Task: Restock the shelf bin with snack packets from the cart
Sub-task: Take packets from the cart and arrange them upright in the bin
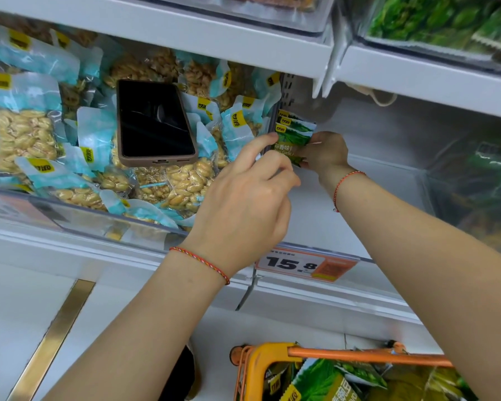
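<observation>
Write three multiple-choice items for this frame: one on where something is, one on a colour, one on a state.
1. Where does the phone lie?
A. On the peanut packets in the left bin
B. In the cart
C. In the right hand

2. What colour is the cart frame?
A. Blue
B. Orange
C. Grey

3. What is the right hand doing?
A. Hanging idle
B. Pressing flat on the price tag
C. Gripping green packets at the bin's left wall

Answers:
1 A: the phone rests screen up on the peanut packets, with no hand on it.
2 B: the handle and basket rim at the bottom of the frame are orange.
3 C: its fingers are curled round the stack of green packets, while the left hand reaches toward the stack, index finger at its edge.
</observation>
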